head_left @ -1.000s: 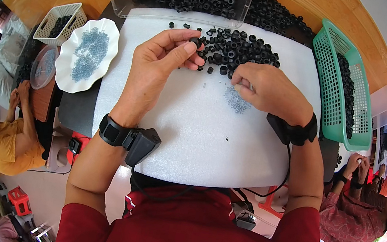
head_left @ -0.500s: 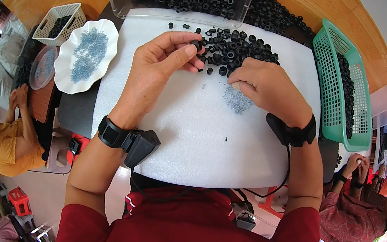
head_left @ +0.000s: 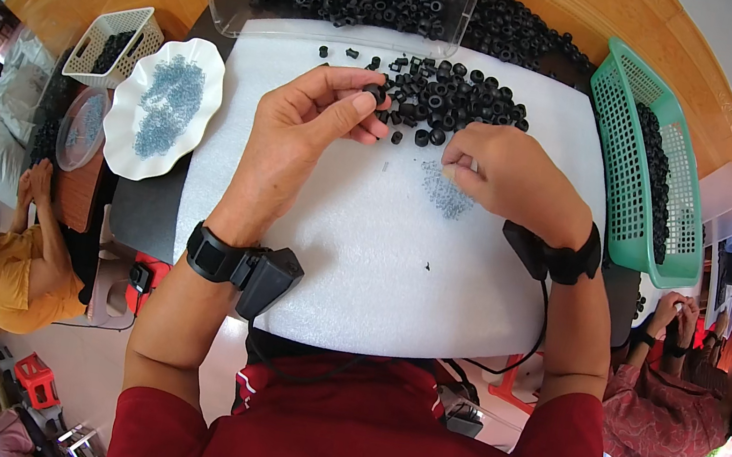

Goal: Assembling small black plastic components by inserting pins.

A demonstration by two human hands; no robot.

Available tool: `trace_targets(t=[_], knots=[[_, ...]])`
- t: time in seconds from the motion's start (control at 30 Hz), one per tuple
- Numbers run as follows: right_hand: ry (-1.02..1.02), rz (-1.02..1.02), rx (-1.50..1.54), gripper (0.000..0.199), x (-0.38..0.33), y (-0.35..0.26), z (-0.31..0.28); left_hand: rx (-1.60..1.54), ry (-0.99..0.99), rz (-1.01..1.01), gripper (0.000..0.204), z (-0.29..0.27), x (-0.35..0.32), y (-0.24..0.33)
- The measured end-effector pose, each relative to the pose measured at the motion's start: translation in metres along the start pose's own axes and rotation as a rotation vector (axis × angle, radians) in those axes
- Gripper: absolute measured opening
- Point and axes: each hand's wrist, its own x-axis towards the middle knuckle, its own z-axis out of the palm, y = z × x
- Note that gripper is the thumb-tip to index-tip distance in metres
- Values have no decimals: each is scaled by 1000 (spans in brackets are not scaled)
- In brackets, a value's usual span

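Note:
Between the thumb and fingers of my left hand (head_left: pixel 322 109) sits a small round black plastic part (head_left: pixel 375 94). My right hand (head_left: pixel 511 175) is closed in a pinch at the edge of a small heap of tiny clear-blue beads (head_left: pixel 447 191); whatever its fingertips hold is too small or hidden to make out. Just beyond both hands, a loose pile of black parts (head_left: pixel 471 98) lies on the white foam sheet (head_left: pixel 362 256). Single black parts are scattered around that pile.
At the back stands a clear bin (head_left: pixel 464 30) full of black parts. A white scalloped dish (head_left: pixel 122 121) of beads and a cream basket (head_left: pixel 145 30) are at left, a green basket (head_left: pixel 613 124) at right. Other people sit on both sides.
My right hand has shifted slightly, its pinched fingers lifting a little from the bead heap's edge. My left hand keeps its black part, having moved slightly right.

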Motion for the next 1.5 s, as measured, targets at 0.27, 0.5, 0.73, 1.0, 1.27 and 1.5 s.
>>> trace_targets(t=[0.27,0.5,0.73,1.0,1.27,1.5], knots=[[167,168,644,10,9,-22,-15,-95,-192,-177,23,4,-4,3],[200,246,956,14,13,-37,-9,-88,-264,-222,22,5,-5,6],[324,86,636,20,13,-33,8,-85,-258,-186,20,6,-5,8],[546,-246,143,27,21,-44,18,-210,-160,-187,21,2,-3,3],[323,183,590,24,20,-31,10,-385,-62,-94,22,-7,0,5],[343,-67,-97,22,23,-25,26,-447,1,-13,20,-17,7,0]])
